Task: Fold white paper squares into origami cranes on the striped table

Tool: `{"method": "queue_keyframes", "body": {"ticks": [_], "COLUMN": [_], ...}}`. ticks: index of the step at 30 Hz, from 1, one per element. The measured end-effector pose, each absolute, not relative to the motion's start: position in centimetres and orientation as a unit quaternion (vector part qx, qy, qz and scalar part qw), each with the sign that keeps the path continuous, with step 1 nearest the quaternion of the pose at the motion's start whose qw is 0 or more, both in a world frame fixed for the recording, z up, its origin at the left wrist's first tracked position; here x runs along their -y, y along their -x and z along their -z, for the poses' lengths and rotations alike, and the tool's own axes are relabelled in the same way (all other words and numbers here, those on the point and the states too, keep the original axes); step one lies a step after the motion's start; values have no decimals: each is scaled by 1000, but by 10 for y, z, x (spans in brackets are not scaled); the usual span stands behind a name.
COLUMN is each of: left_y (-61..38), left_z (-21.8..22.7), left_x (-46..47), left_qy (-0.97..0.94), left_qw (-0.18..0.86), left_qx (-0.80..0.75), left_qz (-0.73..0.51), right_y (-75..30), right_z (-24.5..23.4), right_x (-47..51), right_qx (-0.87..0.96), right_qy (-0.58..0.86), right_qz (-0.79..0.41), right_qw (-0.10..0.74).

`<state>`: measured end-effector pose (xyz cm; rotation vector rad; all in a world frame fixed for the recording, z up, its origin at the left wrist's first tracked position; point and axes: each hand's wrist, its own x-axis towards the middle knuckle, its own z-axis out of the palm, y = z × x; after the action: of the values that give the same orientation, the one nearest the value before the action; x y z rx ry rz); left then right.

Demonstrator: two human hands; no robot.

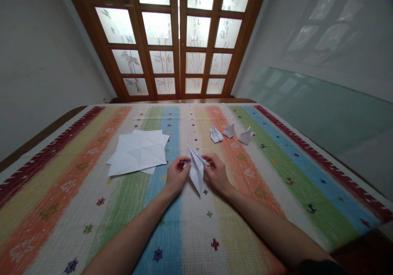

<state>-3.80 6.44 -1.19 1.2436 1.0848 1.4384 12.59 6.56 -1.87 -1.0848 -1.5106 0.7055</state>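
Now left hand pinches the folded paper at nine o'clock, right hand at three, both grips partly hidden. Paper figures at one o'clock: folds indistinct!

white paper, multicoloured striped tablecloth

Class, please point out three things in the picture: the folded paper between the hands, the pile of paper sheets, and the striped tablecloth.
Folded paper (197, 172): head view, middle of its body.
Paper sheets (139, 152): head view, middle of the top sheet.
Tablecloth (195, 230): head view, bare pale stripe.
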Motion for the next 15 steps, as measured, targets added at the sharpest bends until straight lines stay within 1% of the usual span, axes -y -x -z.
{"method": "queue_keyframes", "body": {"ticks": [3,9,12,15], "left_y": [36,39,40,40], "left_z": [14,22,21,16], "left_x": [-64,-69,-69,-65], "left_qy": [-515,-502,-505,-544], "left_qw": [455,448,447,401], "left_qx": [-434,-449,-454,-478], "left_qz": [-582,-588,-582,-561], "right_y": [-127,-127,-125,-123], "right_z": [17,18,18,17], "right_x": [-66,-74,-75,-74], "right_qx": [617,514,466,427], "right_qy": [468,461,441,418], "right_qz": [-305,-473,-539,-589], "right_qw": [554,547,546,544]}}
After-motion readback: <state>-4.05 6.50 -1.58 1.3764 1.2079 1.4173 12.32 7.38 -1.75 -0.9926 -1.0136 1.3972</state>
